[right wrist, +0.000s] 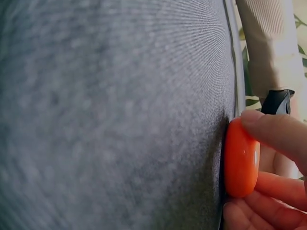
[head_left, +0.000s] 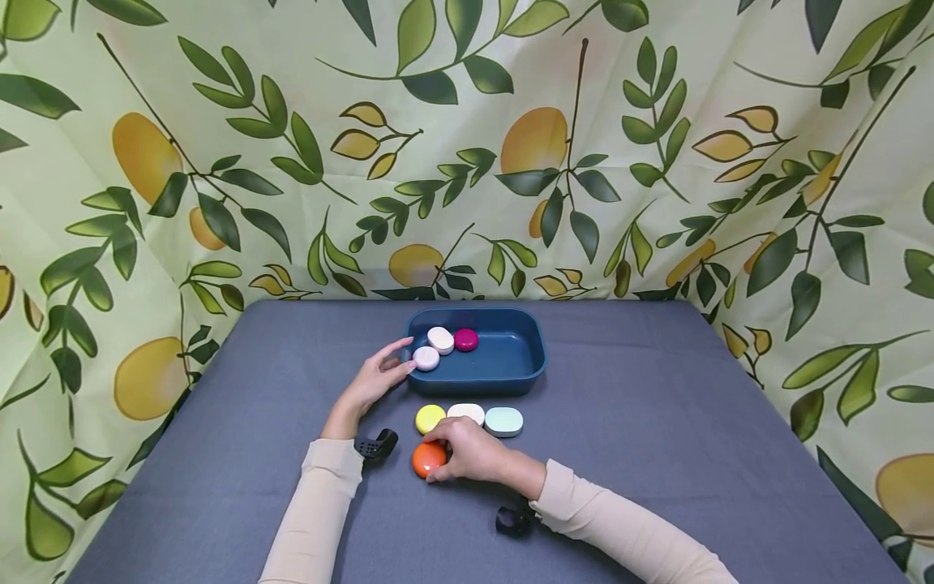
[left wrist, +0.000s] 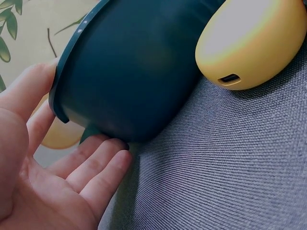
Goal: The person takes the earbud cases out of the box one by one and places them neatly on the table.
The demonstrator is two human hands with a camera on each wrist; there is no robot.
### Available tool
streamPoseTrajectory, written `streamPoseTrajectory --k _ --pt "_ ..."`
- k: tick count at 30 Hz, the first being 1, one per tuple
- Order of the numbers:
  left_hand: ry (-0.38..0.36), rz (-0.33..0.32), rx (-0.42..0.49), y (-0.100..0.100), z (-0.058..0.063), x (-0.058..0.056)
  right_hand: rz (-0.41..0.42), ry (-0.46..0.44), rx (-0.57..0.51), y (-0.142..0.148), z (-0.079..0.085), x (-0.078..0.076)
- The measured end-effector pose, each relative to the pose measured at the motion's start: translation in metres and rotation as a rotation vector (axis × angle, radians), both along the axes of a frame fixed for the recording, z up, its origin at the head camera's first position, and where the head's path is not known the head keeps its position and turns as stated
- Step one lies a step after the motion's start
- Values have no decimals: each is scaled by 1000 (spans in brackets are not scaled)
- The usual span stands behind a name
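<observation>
My right hand [head_left: 470, 450] pinches a glossy orange round earbud case [head_left: 428, 460] between thumb and fingers, at the cloth in front of the row. In the right wrist view the orange case stands edge-on beside the cloth, thumb on its upper end. At the left end of a dark blue bin [head_left: 474, 383], my left hand [head_left: 374, 383] holds the rim, thumb at the edge and other fingers along the outer wall. Inside the bin lie a white case [head_left: 441, 340], a pale lavender case [head_left: 426, 358] and a magenta case [head_left: 465, 340].
Before the bin a yellow case [head_left: 430, 418], a cream oval case [head_left: 467, 413] and a light blue oval case [head_left: 503, 422] form a row. The yellow one shows a charging port in the left wrist view. A grey-blue cloth [head_left: 620, 454] covers the table; leaf-patterned fabric [head_left: 467, 203] hangs behind.
</observation>
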State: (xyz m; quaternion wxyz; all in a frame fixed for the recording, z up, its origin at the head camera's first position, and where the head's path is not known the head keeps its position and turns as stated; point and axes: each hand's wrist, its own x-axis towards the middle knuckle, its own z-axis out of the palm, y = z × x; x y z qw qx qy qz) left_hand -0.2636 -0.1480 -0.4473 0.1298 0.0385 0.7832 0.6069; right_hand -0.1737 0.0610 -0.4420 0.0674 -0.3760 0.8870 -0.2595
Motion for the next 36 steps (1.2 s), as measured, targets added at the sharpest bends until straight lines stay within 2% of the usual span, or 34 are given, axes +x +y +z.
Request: streamPoseTrajectory --k 10,17,22,29,36 --pt "1 0 3 1 2 -1 -62 -34 21 -1 5 3" --pt "4 -4 13 0 2 0 -64 -10 -88 4 12 1" --pt "-1 -6 1 0 3 1 -79 -75 -183 10 22 -3" --pt "-7 -11 5 0 5 1 -143 -81 -303 17 34 -17" --pt "-19 -4 22 1 5 1 -234 -69 -395 21 34 -41"
